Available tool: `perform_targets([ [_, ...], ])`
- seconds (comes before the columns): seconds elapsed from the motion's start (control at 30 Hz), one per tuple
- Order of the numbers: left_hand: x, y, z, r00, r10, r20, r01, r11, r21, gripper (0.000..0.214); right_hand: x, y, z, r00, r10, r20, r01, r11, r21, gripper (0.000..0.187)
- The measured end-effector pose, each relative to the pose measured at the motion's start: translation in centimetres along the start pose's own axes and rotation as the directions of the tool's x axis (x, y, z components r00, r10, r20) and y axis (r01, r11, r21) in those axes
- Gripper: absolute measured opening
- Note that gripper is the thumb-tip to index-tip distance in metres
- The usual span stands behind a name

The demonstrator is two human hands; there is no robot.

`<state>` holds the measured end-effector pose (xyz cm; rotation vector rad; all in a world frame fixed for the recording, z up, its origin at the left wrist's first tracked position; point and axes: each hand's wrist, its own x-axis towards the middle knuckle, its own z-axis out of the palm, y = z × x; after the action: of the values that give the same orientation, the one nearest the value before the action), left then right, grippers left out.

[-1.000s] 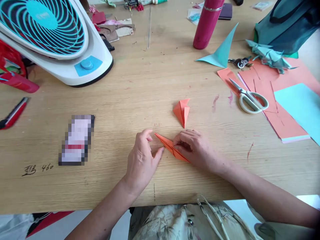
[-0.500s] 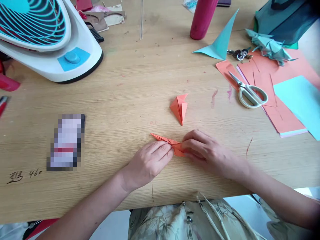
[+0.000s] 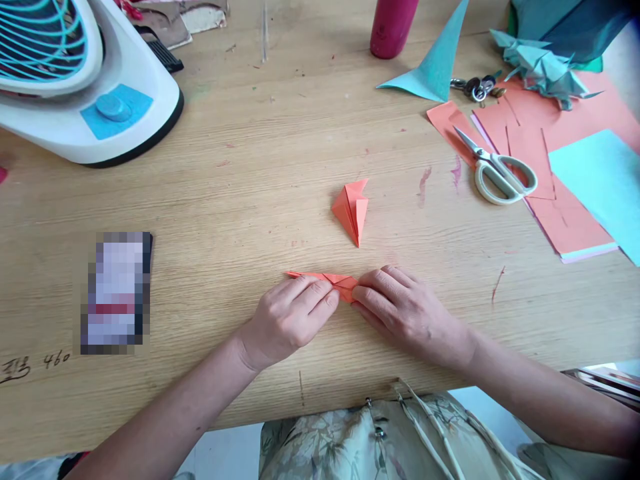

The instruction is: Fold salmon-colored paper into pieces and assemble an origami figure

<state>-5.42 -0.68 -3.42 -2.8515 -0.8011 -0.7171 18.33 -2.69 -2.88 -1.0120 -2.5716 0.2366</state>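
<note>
Between my two hands, low over the table near its front edge, is a narrow folded piece of orange paper point(image 3: 342, 283) with a thin point reaching to the left. My left hand point(image 3: 293, 312) grips its left and lower side, fingers pressed together. At its right end my right hand point(image 3: 400, 307) pinches the paper; the thumb is mostly hidden. Just beyond my hands lies a second folded orange paper piece point(image 3: 351, 212), its point toward me, touched by neither hand.
White scissors point(image 3: 503, 175) rest on orange sheets point(image 3: 575, 223) at the right, beside a light blue sheet point(image 3: 597, 180). Behind are keys point(image 3: 477, 88), a folded teal paper point(image 3: 437, 67), a teal paper figure point(image 3: 545, 67) and a magenta bottle point(image 3: 394, 27). Leftward are a fan point(image 3: 135, 123) and a blurred phone point(image 3: 117, 293).
The held orange paper now lies more level, and my right hand has turned slightly around its end. The whole view has shifted a little. Both hands keep their hold.
</note>
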Motion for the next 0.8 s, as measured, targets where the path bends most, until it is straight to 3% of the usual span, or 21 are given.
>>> perform_targets([
  [0.2, 0.3, 0.3, -0.1, 0.999, -0.042, 0.026, 0.041, 0.999, 0.022, 0.008, 0.0, 0.0, 0.2, 0.996, -0.075, -0.058, 0.069, 0.993, -0.099, 0.016],
  [0.43, 1.1, 0.8, -0.3, 0.996, 0.011, -0.085, -0.004, 0.996, 0.086, 0.012, -0.2, 0.1, 0.4, 0.995, -0.041, -0.091, 0.034, 0.996, -0.082, 0.011],
  [0.6, 0.6, 1.3, 0.0, 0.997, -0.063, -0.041, 0.062, 0.998, -0.011, 0.011, 0.0, -0.1, 0.5, 0.994, -0.019, -0.112, 0.012, 0.998, -0.063, 0.013],
  [0.8, -0.1, 1.0, -0.3, 0.977, -0.212, 0.035, 0.214, 0.946, -0.244, 0.016, 0.0, -0.2, 0.6, 0.994, 0.006, -0.107, -0.011, 0.999, -0.049, 0.013],
])
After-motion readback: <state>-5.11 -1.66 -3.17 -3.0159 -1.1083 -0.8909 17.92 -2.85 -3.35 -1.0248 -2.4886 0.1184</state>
